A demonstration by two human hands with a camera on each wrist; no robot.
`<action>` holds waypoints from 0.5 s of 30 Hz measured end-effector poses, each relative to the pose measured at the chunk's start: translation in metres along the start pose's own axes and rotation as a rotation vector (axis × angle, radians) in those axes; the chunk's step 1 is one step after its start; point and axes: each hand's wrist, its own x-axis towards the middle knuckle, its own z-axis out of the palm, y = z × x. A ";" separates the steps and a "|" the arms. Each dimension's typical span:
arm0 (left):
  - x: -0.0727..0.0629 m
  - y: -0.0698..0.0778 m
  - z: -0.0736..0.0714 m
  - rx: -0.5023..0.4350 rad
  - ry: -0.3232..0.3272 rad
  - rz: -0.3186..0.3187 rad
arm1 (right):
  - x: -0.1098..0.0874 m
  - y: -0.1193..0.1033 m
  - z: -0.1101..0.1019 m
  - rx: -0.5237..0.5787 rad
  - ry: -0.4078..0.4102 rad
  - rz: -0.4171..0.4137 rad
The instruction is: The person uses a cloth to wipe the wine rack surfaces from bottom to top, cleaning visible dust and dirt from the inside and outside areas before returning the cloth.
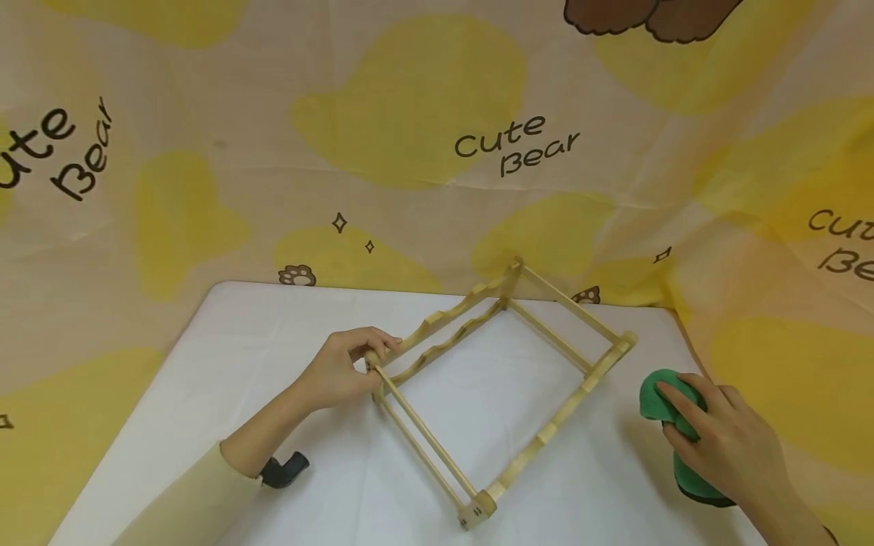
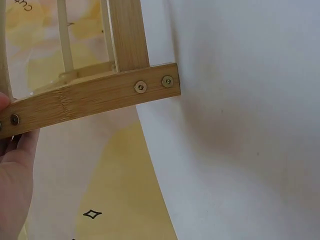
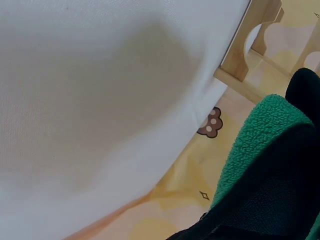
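A light wooden rack [image 1: 546, 434] with scalloped rails and thin round rods is tilted over the white table. My left hand [image 1: 337, 371] grips its left corner between thumb and fingers. Screw heads show on the rack's end bar [image 2: 90, 97] in the left wrist view, with part of the left hand [image 2: 17, 185] at that bar's end. To the right of the rack, my right hand [image 1: 737, 440] holds a folded green cloth [image 1: 657, 396], fuzzy with a dark underside. That cloth [image 3: 260, 137] hides the right fingers in the right wrist view.
The white table [image 1: 225, 341] reaches back to a yellow-and-beige printed curtain [image 1: 410, 98], which also hangs along both sides. A black bent piece [image 1: 293, 466] shows beside the left sleeve [image 1: 198, 485].
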 end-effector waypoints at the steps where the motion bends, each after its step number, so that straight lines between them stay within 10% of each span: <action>1: 0.002 -0.001 -0.001 0.001 0.004 -0.011 | 0.000 0.000 0.000 0.000 0.000 0.001; 15: 0.016 -0.007 -0.004 -0.031 0.078 -0.074 | -0.001 0.001 -0.003 0.003 0.008 -0.007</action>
